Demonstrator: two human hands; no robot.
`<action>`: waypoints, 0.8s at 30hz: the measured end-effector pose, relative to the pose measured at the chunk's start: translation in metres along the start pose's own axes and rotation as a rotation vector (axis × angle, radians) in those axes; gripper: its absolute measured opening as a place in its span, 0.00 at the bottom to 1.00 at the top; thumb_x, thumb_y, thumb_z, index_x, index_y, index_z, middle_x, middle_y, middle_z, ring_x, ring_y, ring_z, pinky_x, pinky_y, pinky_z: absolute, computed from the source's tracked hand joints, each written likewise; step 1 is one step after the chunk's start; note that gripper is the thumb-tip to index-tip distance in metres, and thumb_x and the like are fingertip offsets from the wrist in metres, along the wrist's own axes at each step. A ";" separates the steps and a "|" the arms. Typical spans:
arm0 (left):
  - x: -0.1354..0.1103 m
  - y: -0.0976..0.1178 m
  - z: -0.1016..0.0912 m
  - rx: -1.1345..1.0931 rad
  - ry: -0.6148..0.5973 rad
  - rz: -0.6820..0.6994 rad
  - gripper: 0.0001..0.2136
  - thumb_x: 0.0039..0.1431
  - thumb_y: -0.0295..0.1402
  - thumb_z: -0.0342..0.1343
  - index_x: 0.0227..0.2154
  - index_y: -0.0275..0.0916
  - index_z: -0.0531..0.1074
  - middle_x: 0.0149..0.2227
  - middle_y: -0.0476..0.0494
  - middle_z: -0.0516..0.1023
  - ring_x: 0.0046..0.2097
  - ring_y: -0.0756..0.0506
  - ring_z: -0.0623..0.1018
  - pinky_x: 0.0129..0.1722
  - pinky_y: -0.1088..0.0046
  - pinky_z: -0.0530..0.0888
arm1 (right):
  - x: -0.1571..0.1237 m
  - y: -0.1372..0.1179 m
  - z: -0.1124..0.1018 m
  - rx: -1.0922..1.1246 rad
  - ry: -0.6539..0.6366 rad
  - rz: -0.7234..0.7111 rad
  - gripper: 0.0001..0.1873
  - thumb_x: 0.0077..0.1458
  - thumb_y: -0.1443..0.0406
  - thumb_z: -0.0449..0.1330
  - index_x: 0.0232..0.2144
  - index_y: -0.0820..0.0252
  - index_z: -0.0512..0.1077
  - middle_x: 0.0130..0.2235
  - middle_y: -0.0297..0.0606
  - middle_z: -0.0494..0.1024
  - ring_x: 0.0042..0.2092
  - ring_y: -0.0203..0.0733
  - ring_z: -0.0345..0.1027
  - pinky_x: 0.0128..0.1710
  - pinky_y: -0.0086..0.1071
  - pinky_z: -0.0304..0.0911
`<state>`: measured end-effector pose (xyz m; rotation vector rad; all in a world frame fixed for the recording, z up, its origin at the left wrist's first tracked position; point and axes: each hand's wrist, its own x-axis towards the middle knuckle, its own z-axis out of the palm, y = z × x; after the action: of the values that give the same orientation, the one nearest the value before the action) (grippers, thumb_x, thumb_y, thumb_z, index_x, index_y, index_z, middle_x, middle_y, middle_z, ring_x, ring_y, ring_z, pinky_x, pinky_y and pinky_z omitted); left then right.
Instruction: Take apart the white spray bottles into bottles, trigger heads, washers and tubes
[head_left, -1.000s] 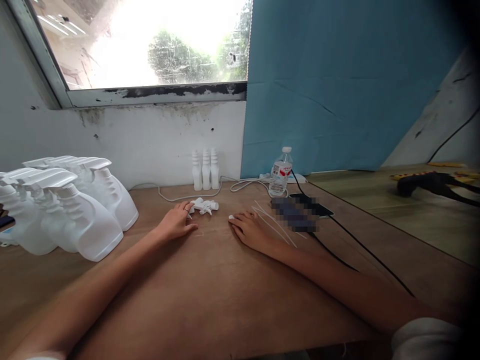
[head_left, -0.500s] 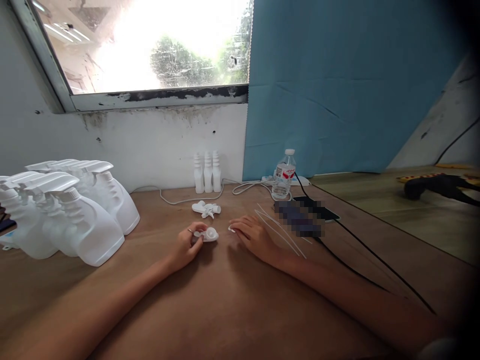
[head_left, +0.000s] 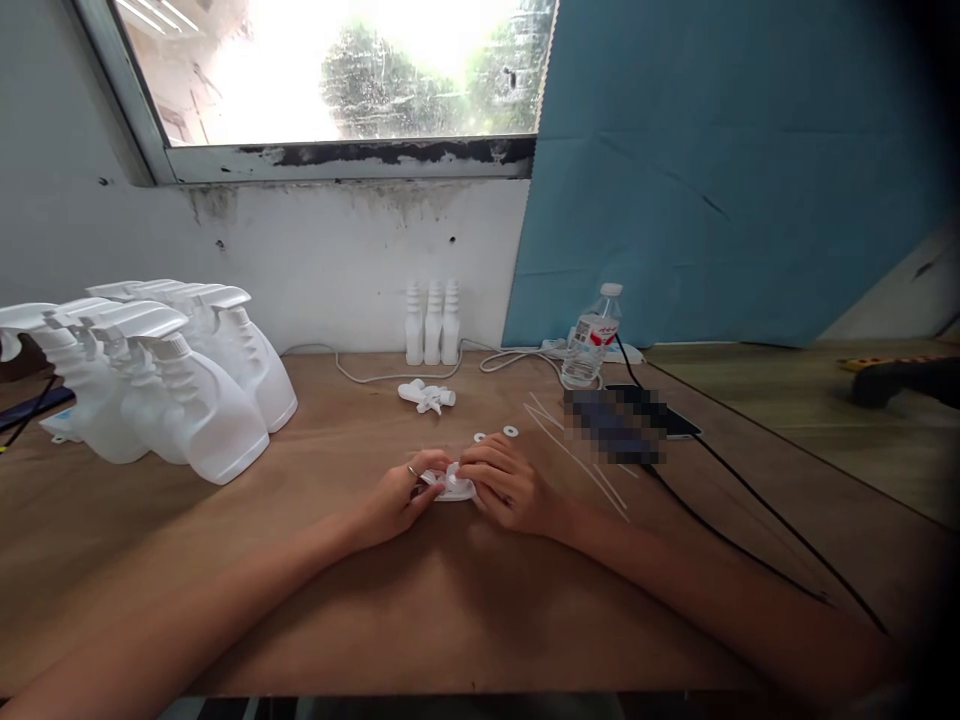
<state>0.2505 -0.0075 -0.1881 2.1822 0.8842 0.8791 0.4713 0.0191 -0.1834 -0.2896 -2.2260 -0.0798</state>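
Observation:
Low over the near middle of the table, my left hand [head_left: 405, 495] is closed on a white plastic piece with a round opening, which looks like a sprayer part [head_left: 454, 490]. Bent fingers of my right hand [head_left: 514, 485] press together at the right side of this part; what lies between their tips is hidden. Just beyond the right knuckles lie two small white washers [head_left: 511, 431], one partly covered by the hand. Farther back rests a white trigger sprayer head [head_left: 427, 396] on its side.
White spray bottles [head_left: 217, 420] crowd the left side. Several small white bottles [head_left: 433, 325] stand against the wall. Thin white tubes [head_left: 581, 460] lie right of my hands. Behind them are a water bottle [head_left: 592, 340], a phone [head_left: 679, 420] and black cables [head_left: 750, 490].
My right hand has moved left from beside the washers to the sprayer part, exposing them. My hands now meet at the part. The view has shifted slightly.

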 end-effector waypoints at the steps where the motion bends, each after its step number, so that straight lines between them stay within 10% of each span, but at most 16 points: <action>1: 0.000 0.000 -0.001 0.027 -0.002 -0.005 0.12 0.65 0.33 0.47 0.50 0.41 0.62 0.47 0.44 0.74 0.46 0.47 0.76 0.45 0.72 0.72 | 0.000 0.000 -0.001 0.012 -0.006 0.009 0.14 0.54 0.76 0.52 0.41 0.60 0.69 0.38 0.42 0.74 0.39 0.41 0.66 0.42 0.40 0.62; 15: -0.003 0.002 -0.004 0.334 -0.066 0.151 0.15 0.61 0.35 0.54 0.50 0.44 0.65 0.47 0.44 0.72 0.44 0.47 0.75 0.46 0.71 0.72 | 0.004 -0.006 -0.005 0.112 -0.123 0.048 0.14 0.54 0.73 0.53 0.43 0.60 0.68 0.44 0.45 0.71 0.45 0.40 0.66 0.46 0.36 0.64; 24: 0.003 -0.003 -0.002 0.433 0.005 0.200 0.09 0.57 0.30 0.54 0.42 0.39 0.68 0.37 0.45 0.74 0.35 0.48 0.75 0.35 0.74 0.72 | 0.008 -0.022 0.001 -0.272 -0.203 0.122 0.13 0.51 0.71 0.54 0.41 0.65 0.69 0.52 0.51 0.68 0.52 0.53 0.61 0.49 0.48 0.62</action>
<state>0.2493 -0.0030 -0.1880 2.6803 0.9379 0.8452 0.4604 -0.0005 -0.1773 -0.6053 -2.3923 -0.3004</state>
